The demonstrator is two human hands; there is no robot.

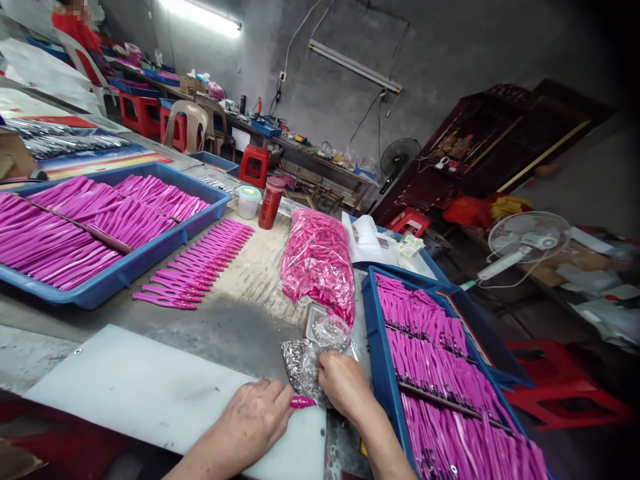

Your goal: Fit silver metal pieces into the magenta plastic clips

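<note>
My left hand (257, 417) is closed around a pink plastic handle (302, 402) at the right part of a white board (165, 383); only the handle's tip shows past the fingers. Against a clear plastic bag of small shiny metal parts (299, 363) rests my right hand (345, 383), its fingers bent and pressed together. Whatever is between those fingertips is hidden. Just behind lies a small container (330, 330) with more metal bits. Further back stands a big clear bag full of pink pieces (320, 257). A row of pink handles (200, 263) lies left of it.
Blue trays of pink handles stand at the left (100, 287) and right (373, 340). A red cup (271, 203) and a lidded tub (249, 202) are at the back. A white fan (530, 243) and red stools (565, 380) are on the right; a person in red (80, 33) sits far left.
</note>
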